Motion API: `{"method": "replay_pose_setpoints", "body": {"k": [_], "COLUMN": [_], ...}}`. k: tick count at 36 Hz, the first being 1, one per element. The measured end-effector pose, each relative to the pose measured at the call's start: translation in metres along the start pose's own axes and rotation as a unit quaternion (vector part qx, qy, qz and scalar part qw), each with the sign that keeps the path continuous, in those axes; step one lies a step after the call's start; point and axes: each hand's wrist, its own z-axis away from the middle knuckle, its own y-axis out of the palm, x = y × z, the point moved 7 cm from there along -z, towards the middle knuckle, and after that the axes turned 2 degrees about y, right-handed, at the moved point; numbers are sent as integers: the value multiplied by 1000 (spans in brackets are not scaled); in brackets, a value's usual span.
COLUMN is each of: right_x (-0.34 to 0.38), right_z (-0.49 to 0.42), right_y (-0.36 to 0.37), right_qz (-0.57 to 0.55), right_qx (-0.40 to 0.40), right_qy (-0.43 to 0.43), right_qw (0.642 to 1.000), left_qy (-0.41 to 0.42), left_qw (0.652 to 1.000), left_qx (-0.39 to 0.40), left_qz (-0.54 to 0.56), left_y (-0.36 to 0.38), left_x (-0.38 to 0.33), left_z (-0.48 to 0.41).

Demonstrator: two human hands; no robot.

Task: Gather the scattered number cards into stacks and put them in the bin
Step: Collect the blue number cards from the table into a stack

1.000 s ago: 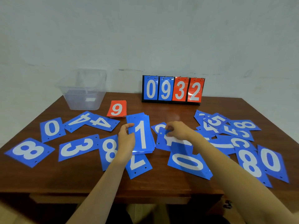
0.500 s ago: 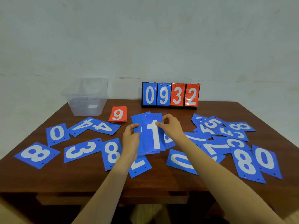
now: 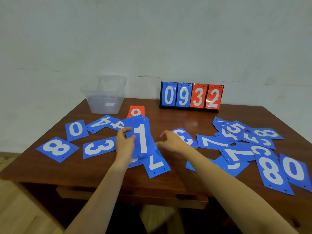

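Stack: the blue plastic card stack topped "1" is gripped by the left hand, long axis running away.
Next card: the blue "3" card, just right of the stack, is neared by the right hand, which is loosely curled and empty.
Bin: the clear plastic tub is seen behind-left of the stack.

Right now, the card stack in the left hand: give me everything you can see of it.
The stack of blue cards holds several glossy blue cards, slightly fanned at the top edge, with a white 1 on the front one. It is held nearly upright, facing the camera, and looks raised off the table. The left hand grips its left edge, thumb on the face. It hides part of the red 9 card.
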Motion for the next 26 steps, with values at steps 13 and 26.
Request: {"method": "replay_pose_setpoints", "body": {"k": [13, 26], "right_x": [24, 2], "right_z": [-8, -23], "right_y": [53, 22], "right_qz": [153, 255], "right_qx": [164, 199], "right_qy": [-19, 36], "right_qw": [974, 946], "left_qy": [-35, -58], "left_qw": [997, 996], "left_qx": [-52, -33], "left_qz": [-53, -61], "left_y": [-54, -45], "left_x": [19, 22], "left_z": [-8, -6]}}
